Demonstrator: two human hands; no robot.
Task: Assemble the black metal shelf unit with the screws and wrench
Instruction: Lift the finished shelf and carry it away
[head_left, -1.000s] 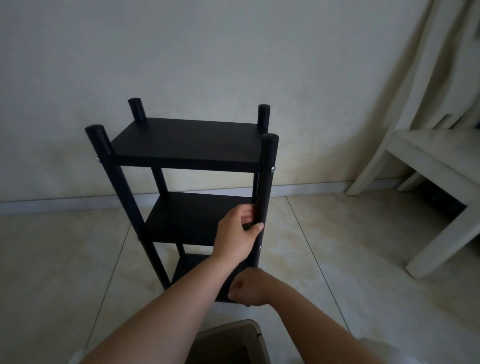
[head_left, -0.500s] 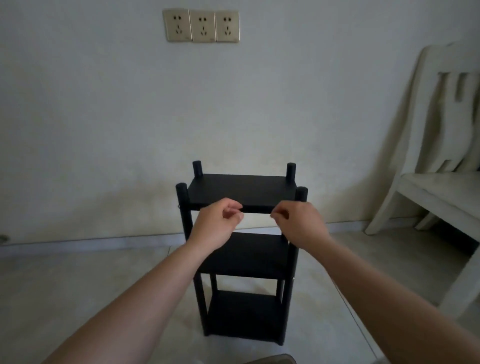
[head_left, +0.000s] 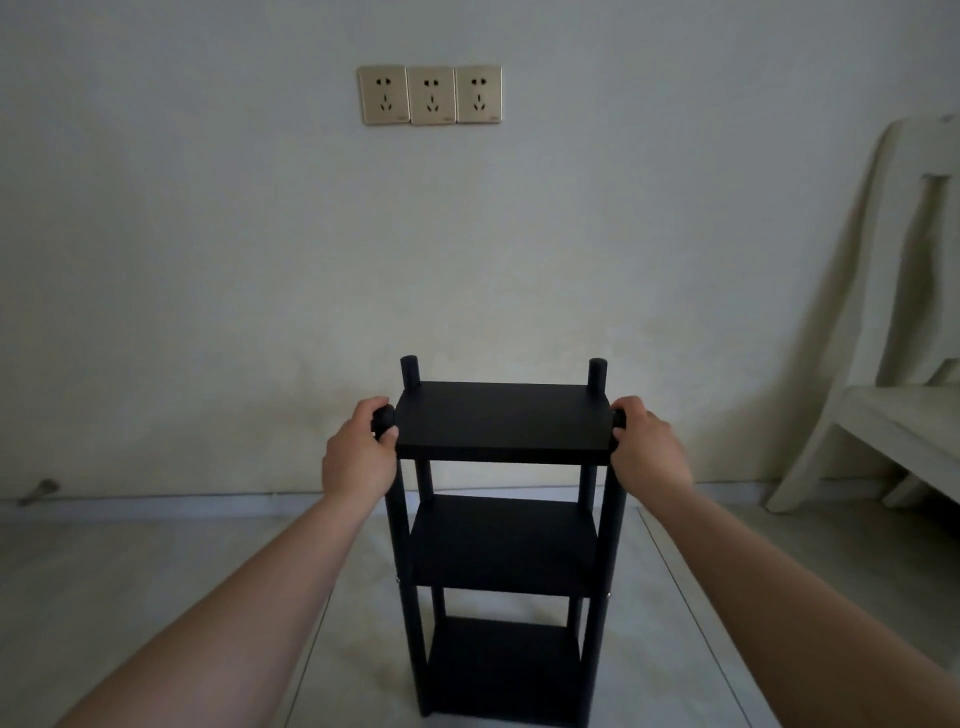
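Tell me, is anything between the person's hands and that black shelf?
Nothing visible: the left hand grips the shelf unit at its front left post top, and the right hand grips the front right post top.

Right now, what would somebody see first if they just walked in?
Probably the black shelf unit standing upright mid-floor, with the left hand and right hand gripping its front posts near the top. Next, three gold outlets on the wall above, and a pale chair at right.
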